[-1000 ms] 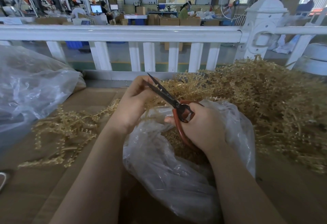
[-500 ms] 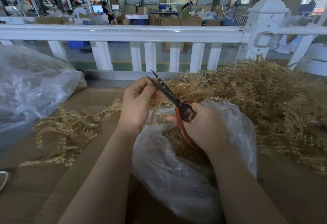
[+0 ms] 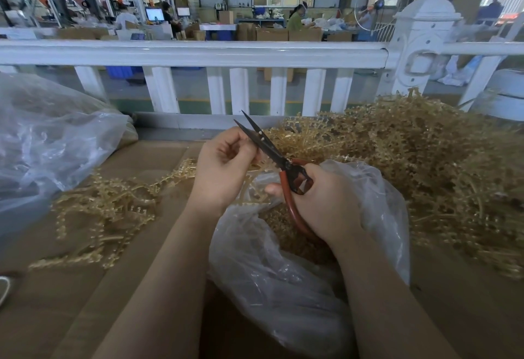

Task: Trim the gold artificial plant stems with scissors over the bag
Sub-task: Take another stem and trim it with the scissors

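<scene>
1. Stem (image 3: 256,160) of gold plant pinched in left hand (image 3: 224,165), just above open mouth of clear bag (image 3: 283,287) on brown bench (image 3: 51,316); only a short piece visible below the fingers.
2. Changed over the last second: blades of scissors (image 3: 272,151) lifted a little and parted slightly at the tips, left hand raised with them, fingers curled tighter round the stem. Probable meaning: one snip just finished or the next being lined up, so trimming mid-cycle, not near its end.
3. Right hand (image 3: 326,202) wrapped round red handles, grip clamped on scissors; left grip clamped on stem.
4. Scissors' long axis on a diagonal, points up and to the left toward white railing (image 3: 198,53), handles down and right over the bag.
5. Stem's long axis hard to read behind the fingers; seemingly running across under the blades, cut end toward the bag.
6. Offcuts already heaped inside the bag, so falling bits landing where wanted.
7. Large tangled pile (image 3: 425,165) of gold stems at right, touching the bag's far side; smaller loose bunch (image 3: 107,211) at left on the bench; much apparently left to do.
8. Second clear bag (image 3: 48,146) at far left, well apart from the hands.
</scene>
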A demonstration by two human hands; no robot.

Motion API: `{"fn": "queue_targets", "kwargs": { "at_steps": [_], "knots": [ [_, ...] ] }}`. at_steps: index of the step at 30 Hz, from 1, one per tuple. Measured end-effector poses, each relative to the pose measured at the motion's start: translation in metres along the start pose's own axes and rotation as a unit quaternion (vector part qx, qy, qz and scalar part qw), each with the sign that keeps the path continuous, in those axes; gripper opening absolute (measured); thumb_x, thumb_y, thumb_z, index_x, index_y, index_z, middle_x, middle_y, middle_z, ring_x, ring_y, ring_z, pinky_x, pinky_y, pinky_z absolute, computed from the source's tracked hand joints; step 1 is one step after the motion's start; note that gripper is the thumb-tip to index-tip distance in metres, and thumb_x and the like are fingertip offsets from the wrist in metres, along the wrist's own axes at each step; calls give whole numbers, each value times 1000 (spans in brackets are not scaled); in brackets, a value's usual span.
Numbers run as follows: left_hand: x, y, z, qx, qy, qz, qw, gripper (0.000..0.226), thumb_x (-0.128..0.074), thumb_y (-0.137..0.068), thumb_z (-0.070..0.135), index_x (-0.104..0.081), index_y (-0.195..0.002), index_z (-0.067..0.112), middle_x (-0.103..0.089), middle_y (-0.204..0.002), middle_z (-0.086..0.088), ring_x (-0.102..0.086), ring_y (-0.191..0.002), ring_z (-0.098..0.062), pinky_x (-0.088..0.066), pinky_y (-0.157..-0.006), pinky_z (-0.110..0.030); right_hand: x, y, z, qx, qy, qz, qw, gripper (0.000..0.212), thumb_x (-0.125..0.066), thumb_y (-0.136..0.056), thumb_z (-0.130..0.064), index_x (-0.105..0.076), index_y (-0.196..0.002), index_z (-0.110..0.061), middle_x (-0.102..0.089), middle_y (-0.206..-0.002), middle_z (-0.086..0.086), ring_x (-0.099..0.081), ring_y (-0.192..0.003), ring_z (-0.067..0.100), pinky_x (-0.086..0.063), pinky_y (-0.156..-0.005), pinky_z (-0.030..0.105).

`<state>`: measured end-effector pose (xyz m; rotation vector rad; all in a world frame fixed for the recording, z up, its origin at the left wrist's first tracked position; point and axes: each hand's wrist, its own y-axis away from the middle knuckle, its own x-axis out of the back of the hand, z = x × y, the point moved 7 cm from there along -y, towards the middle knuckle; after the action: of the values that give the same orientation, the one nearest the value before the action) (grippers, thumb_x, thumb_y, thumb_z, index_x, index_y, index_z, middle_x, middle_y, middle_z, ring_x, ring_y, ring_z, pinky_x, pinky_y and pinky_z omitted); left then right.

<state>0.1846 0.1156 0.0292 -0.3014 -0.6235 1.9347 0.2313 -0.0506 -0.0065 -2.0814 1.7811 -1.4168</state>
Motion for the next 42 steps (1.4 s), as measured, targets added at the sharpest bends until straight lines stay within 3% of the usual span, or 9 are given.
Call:
{"fn": "queue_targets", "kwargs": {
  "at_steps": [10, 13, 17, 21, 25, 32, 35, 40, 42],
  "knots": [
    [-5, 1, -4, 12, 13, 8, 1000, 19, -54, -98, 3, -70, -88, 5, -65, -69, 6, -60, -68, -7, -48, -69, -18, 1, 1, -3, -7, -6, 1, 1000, 43, -62, -65, -83, -42, -65, -45, -46, -56, -22, -52, -58, -7, -38, -52, 11],
    [-6, 1, -4, 16, 24, 10, 1000, 19, -54, -99, 4, -71, -90, 8, -66, -70, 4, -60, -69, -8, -48, -70, -18, 0, 0, -1, -21, -18, -1, 1000, 43, -63, -64, -83, -44, -65, -45, -49, -56, -23, -55, -68, -13, -40, -57, 8],
    [-6, 1, -2, 12, 18, 1, 1000, 20, -54, -100, 4, -70, -90, 8, -67, -71, 3, -62, -71, -10, -50, -72, -20, 0, -1, 0, -37, -33, 0, 999, 46, -56, -59, -88, -46, -64, -44, -52, -57, -25, -55, -65, -12, -39, -54, 9],
    [-7, 1, 2, -2, -26, -19, 999, 17, -54, -99, 1, -69, -91, 1, -67, -69, 4, -64, -70, -8, -51, -72, -21, 0, 0, -1, -30, 0, -4, 1000, 45, -63, -66, -84, -43, -66, -44, -49, -58, -23, -49, -58, -7, -30, -52, 12],
    [-9, 2, 3, -1, -44, -27, 999, 17, -55, -98, 1, -70, -89, 3, -67, -70, 1, -63, -69, -8, -52, -72, -23, 1, 0, 1, -41, -6, -1, 999, 43, -59, -65, -85, -48, -71, -44, -55, -66, -22, -53, -66, -5, -36, -57, 18],
    [-6, 0, 5, 1, -48, -20, 999, 17, -55, -98, 2, -68, -90, -4, -67, -73, -6, -63, -71, -15, -52, -75, -33, 3, -1, -1, -51, -14, 3, 999, 46, -60, -62, -86, -44, -63, -43, -51, -58, -22, -49, -58, -7, -31, -54, 13],
    [-5, 1, 4, -2, -46, -16, 999, 18, -55, -99, 4, -68, -90, -5, -67, -72, -6, -62, -69, -13, -53, -72, -29, 3, -1, -1, -53, -5, -7, 999, 47, -60, -62, -86, -43, -62, -43, -47, -56, -22, -46, -54, -7, -29, -53, 13],
    [3, 0, -7, 62, 0, 22, 998, 18, -57, -99, 11, -70, -86, 10, -68, -69, 4, -63, -67, -5, -50, -68, -17, -2, -1, 5, -103, -77, -35, 991, 65, -58, -59, -86, -70, -79, -26, -66, -64, -10, -63, -61, 3, -48, -56, 20],
    [4, 1, -13, 88, -5, 28, 996, 19, -60, -98, 15, -71, -83, 16, -70, -70, 5, -64, -68, -6, -51, -68, -17, -3, -1, 8, -127, -122, -51, 983, 53, -71, -71, -71, -75, -86, -20, -72, -70, -7, -67, -65, 6, -56, -61, 24]
  ]
}}
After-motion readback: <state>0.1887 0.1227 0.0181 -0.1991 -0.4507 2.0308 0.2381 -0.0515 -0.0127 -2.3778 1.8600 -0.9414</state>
